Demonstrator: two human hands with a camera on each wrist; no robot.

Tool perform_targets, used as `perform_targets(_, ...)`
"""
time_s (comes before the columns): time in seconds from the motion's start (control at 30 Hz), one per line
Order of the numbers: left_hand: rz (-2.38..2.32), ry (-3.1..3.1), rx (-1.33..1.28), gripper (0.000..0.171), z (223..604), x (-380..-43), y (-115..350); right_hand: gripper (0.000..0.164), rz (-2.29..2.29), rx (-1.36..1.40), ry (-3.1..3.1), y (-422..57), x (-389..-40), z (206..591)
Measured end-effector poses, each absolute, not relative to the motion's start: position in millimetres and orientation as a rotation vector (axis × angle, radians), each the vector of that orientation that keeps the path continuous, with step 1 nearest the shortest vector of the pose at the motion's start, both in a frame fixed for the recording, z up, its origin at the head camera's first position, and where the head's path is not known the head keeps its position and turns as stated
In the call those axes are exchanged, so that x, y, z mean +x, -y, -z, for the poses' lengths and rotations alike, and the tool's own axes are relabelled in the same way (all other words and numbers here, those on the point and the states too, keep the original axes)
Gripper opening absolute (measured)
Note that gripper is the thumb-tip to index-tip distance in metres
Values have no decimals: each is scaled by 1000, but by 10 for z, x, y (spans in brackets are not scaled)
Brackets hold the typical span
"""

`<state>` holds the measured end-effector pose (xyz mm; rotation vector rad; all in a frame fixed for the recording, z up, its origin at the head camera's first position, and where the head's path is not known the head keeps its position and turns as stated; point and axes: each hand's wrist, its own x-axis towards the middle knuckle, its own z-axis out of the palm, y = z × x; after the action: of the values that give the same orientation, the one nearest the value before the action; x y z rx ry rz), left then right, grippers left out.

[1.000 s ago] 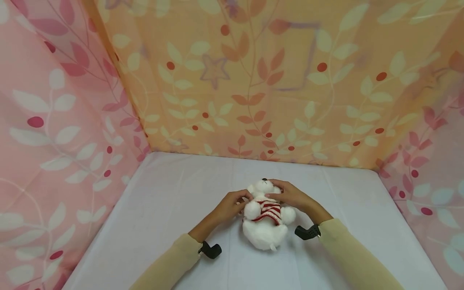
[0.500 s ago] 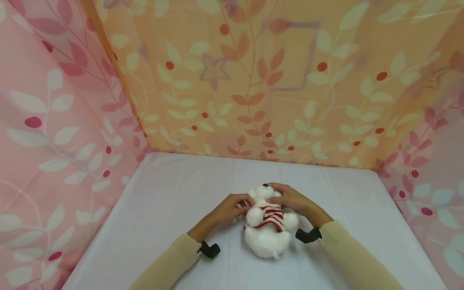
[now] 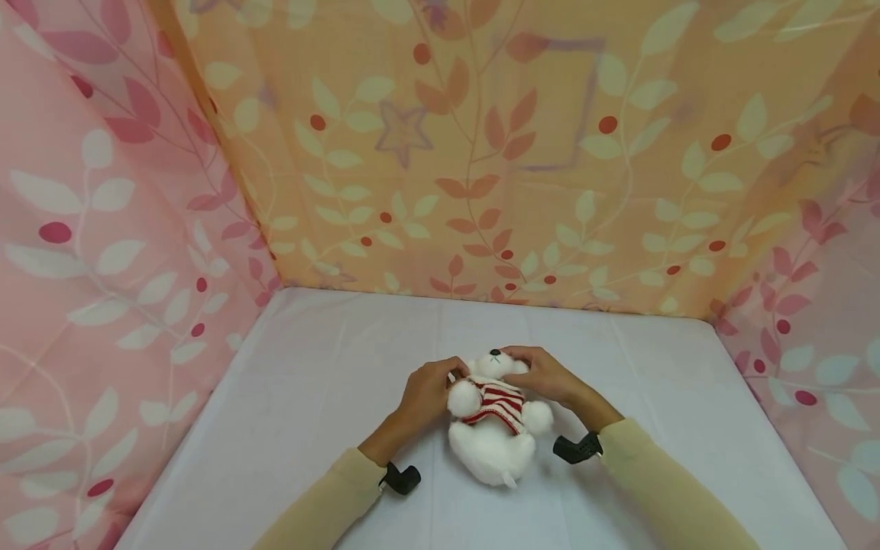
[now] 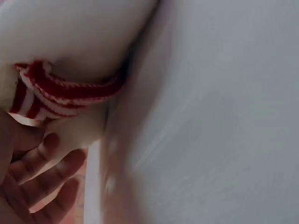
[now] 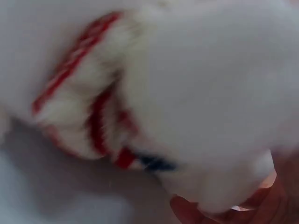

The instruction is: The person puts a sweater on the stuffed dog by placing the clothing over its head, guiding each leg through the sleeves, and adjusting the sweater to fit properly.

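Observation:
A white plush bear (image 3: 490, 457) in a red-and-white striped knitted sweater (image 3: 500, 403) lies belly-up on the white surface, its black nose toward the far wall. My right hand (image 3: 550, 380) grips its head from the right, thumb across the front near the neck, other fingers behind the head. From the other side, my left hand (image 3: 425, 393) holds the bear at the neck and shoulder with bent fingers; the fingertips are partly hidden behind the bear's arm. In the left wrist view, the fingers (image 4: 51, 179) curl close beside the sweater. The right wrist view is blurred by white plush.
The white-covered table (image 3: 330, 359) extends around the bear. An orange leaf-patterned curtain (image 3: 412, 183) stands behind it, and pink patterned curtains rise at the left (image 3: 117, 290) and right. A black wrist-worn device (image 3: 402, 480) sits on each sleeve end.
The bear has come slightly nearer, then shifted a little left. My left hand has turned and tucked its fingers further behind the bear's shoulder. The right hand stays on the head.

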<state>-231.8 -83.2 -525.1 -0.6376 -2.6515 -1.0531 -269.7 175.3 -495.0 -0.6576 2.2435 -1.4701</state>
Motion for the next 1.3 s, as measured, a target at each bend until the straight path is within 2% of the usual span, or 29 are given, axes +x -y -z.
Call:
perform_targets(0.13,1284,2748,-641,11,5248,-2292,865,61,1377,-456,-2373,-1764,-2577,4877)
perform_targets(0.2,1438,2789,-633,7,5239,-2276,896,62,1305,-323,-2439,-1800,-2508,4816)
perform_targets(0.3,1653,2815,-626,13,5232,-2263,956,59,1227,-218,-2431,-1885,-2416,4728)
perform_targets(0.47,1954,2765,-639,28,5243,-2258,1030,44,1248,-354,-2197,-1960,-2310,4718)
perform_targets(0.67,2128,2690,-640,23,5197,-2219,1017,37,1376,-397,-2186,-1885,-2212,4757)
perform_targets(1.0,1950,2497,-582,28,4886,-2345,920,31,1530,-582,-2507,-1746,-2280,4597)
perform_targets(1.13,1916,2421,-611,31,4881,-2422,902,31,1616,-675,-2578,-1707,-2364,4648)
perform_targets(1.3,1840,2369,-623,25,5003,-2486,886,32,1670,-715,-2615,-1731,-2437,4768)
